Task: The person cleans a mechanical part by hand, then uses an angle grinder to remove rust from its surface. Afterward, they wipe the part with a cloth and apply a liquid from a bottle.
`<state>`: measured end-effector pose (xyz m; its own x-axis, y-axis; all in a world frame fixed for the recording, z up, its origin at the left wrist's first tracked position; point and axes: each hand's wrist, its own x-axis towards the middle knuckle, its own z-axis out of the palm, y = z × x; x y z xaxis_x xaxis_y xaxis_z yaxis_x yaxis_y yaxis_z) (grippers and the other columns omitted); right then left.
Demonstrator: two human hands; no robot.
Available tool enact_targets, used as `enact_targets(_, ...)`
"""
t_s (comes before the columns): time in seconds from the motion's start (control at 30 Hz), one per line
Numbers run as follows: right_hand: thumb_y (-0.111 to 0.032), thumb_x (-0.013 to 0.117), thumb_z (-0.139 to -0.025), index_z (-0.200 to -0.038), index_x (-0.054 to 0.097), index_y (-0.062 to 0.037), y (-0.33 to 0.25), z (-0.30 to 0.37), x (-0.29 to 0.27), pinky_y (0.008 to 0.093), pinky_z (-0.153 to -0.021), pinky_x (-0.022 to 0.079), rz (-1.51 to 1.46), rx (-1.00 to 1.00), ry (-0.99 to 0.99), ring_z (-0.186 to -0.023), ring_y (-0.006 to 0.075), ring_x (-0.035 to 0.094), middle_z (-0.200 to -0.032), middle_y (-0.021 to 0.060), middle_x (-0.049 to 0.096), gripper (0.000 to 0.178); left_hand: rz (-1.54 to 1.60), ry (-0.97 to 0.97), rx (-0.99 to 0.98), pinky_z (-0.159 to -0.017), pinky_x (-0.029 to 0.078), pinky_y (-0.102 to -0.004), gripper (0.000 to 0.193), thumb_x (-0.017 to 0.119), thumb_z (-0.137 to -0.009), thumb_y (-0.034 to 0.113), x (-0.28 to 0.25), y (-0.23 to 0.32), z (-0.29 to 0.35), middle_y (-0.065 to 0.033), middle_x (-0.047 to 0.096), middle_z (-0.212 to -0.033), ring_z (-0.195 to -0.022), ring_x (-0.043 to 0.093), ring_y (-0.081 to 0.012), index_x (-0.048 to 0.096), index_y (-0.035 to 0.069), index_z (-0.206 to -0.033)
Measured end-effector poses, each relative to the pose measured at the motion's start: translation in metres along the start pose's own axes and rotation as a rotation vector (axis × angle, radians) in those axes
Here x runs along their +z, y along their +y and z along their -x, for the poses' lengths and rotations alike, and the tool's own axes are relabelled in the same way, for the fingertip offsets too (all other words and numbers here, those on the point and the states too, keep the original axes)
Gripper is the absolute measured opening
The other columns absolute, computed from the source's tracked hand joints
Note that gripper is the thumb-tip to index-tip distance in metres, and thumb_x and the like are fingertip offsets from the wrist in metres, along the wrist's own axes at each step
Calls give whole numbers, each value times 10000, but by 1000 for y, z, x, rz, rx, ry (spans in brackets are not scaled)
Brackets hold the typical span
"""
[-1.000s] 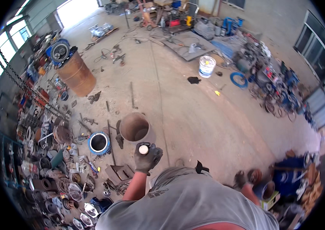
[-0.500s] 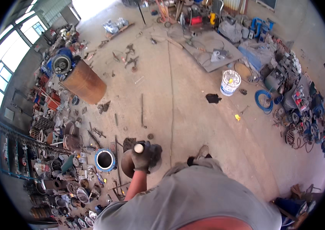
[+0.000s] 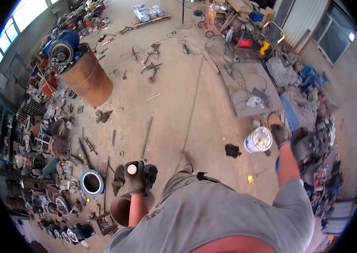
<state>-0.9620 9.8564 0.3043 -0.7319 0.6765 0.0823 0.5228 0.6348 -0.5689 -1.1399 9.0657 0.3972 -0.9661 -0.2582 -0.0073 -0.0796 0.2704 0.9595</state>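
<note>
My left hand (image 3: pixel 136 182), in a dark work glove, is closed around a tool whose pale round handle end (image 3: pixel 132 169) points up. A dark rough lump (image 3: pixel 151 175) shows right beside that hand; whether it belongs to the tool I cannot tell. Below the hand stands a brown metal cylinder (image 3: pixel 119 209), partly covered by my forearm. My right hand (image 3: pixel 280 135), gloved too, reaches out to the right, next to a white bucket (image 3: pixel 257 140). Its fingers look closed on a tan rounded thing (image 3: pixel 274 119) whose kind is unclear.
A blue-rimmed flanged pipe (image 3: pixel 92 183) stands to the left, near metal rods and heaped machine parts. Farther off is a rusty drum (image 3: pixel 88 80) with a blue motor-like part on it. A metal sheet (image 3: pixel 254 90) lies at the right, before piled scrap. A dark patch (image 3: pixel 232 150) marks the floor.
My view has shifted, with the far floor now showing more. My right arm has come into view, stretched out beside the bucket. My left hand still grips the tool, now lower and farther left in view.
</note>
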Motion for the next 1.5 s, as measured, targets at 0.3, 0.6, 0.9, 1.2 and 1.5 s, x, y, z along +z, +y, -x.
enact_targets(0.3,-469,555,-1052,-1155,778,-69,4,54,238,552,-948,550,489,67,-992,-1075,446,723,-1149,229,770,469,96,150,-21,-838,565,-306,203,833,-960,112,117,34,-253,-27,717,-952,-889,661,-120,671,45,-1061)
enact_targets(0.6,-349,540,-1053,-1183,777,-60,-128,-279,411,528,-942,570,489,339,-1156,-1081,406,743,-1191,213,772,395,48,250,-141,-721,571,-275,135,787,-992,81,214,93,-550,-23,698,-924,-803,653,-106,664,62,-1043)
enact_targets(0.9,-399,609,-1055,-1243,770,-55,-576,-896,604,451,-881,590,-6,-377,-281,-1030,280,778,-1136,166,801,424,24,448,-114,-731,572,-280,127,777,-993,69,266,173,-802,-26,701,-925,-815,664,-118,663,44,-1042)
enact_targets(1.2,-495,667,-1053,-1357,747,-70,-885,-1050,698,338,-910,557,-42,-278,-564,-1011,153,714,-1158,62,806,529,134,332,-116,-826,572,-301,194,825,-948,56,295,150,-1101,-14,699,-992,-895,649,-116,667,68,-1060)
enact_targets(1.5,-320,543,-1051,-1364,716,-114,-716,-894,801,483,-979,582,546,161,-1270,-1158,320,745,-1342,151,750,412,122,282,16,-741,562,-277,162,813,-961,40,301,179,-1403,21,681,-934,-831,637,-81,673,90,-1026)
